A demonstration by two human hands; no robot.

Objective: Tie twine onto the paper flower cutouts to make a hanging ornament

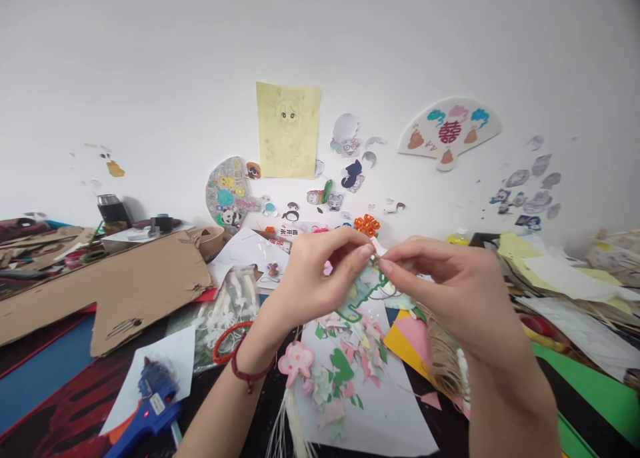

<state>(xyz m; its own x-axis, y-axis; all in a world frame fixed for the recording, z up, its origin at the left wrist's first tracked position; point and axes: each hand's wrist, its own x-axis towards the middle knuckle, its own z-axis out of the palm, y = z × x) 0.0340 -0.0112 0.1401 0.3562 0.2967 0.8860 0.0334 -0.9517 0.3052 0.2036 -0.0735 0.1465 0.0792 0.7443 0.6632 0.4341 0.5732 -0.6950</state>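
Observation:
My left hand (325,271) is closed, thumb and fingers pinched at the top of a pale cutout with a green edge (363,291), which hangs below the fingertips. Close beside it my right hand (445,278) pinches at the same top end, where a small shiny bit shows between the fingertips; a thin dark loop of cord (385,295) hangs there. What exactly the right fingers grip is too small to tell. Under the hands, paper scraps (343,368) in pink and green lie on a white sheet (385,411). A pink flower ornament (296,363) with a white tassel lies to the left.
A blue glue gun (155,411) rests on paper at the front left. Behind it lies a large piece of cardboard (150,285). A twine roll (443,351) sits below my right hand, with green card (590,391) farther right. The decorated wall stands behind.

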